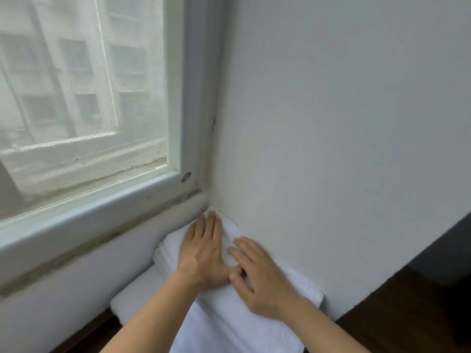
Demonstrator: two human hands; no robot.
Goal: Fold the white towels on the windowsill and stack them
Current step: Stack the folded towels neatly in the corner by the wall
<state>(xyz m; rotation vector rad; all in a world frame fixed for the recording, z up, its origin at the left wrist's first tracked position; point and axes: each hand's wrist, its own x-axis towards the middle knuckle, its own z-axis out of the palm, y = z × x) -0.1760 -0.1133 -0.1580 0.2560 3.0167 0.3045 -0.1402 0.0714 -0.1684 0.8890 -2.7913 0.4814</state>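
Pressing flat on a folded white towel (293,284), both hands lie side by side with fingers straight and spread, gripping nothing. The left hand (204,253) reaches toward the far corner where the window frame (178,98) meets the wall (331,123), its fingertips near the towel's far edge; the right hand (265,284) rests just beside it on the right, thumbs nearly touching. The towel under the palms sits at the far right end of the windowsill (132,296), its right edge against the wall, and it appears to lie on top of at least one more folded layer, since rolled edges show on its left side at a lower level. Judging by that, some stacking is already done and this looks like a smoothing or settling step on the top piece. Another stretch of white cloth (229,332) spreads toward the near edge below the wrists and seems to hang or lie loose, so it probably remains to be folded, though whether it is a separate towel or part of the same one cannot be told. How many towels the pile holds is also unclear. Dark wooden floor (407,314) shows to the near right.
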